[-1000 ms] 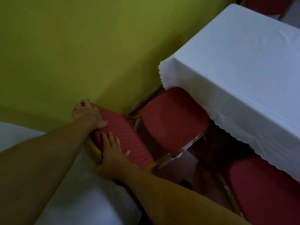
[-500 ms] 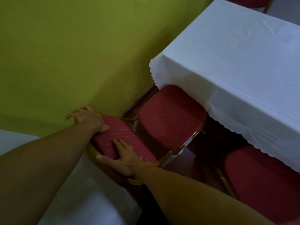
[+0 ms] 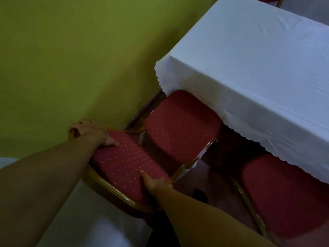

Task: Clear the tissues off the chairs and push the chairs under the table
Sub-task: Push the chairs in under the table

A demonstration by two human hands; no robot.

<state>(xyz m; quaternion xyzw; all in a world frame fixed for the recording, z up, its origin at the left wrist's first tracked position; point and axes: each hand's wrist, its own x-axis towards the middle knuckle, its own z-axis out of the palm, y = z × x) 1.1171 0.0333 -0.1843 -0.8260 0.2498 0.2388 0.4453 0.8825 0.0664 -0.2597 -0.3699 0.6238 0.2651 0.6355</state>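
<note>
Both hands clamp the backrest (image 3: 124, 161), left hand (image 3: 90, 133) curled over one end and right hand (image 3: 156, 183) pinching the other, so I can steer the chair (image 3: 181, 125) squarely inward, its front tucked just under the table (image 3: 258, 72) edge.

under the fingers (image 3: 83, 124), the chair back (image 3: 124, 163) is showing matt red cloth flecked with pale dots; its frame (image 3: 110, 188) is gleaming like glossy gold-toned metal. beyond the fingers, the tablecloth (image 3: 249, 77) is lying smooth, white and matt, its hem scalloped.
</note>
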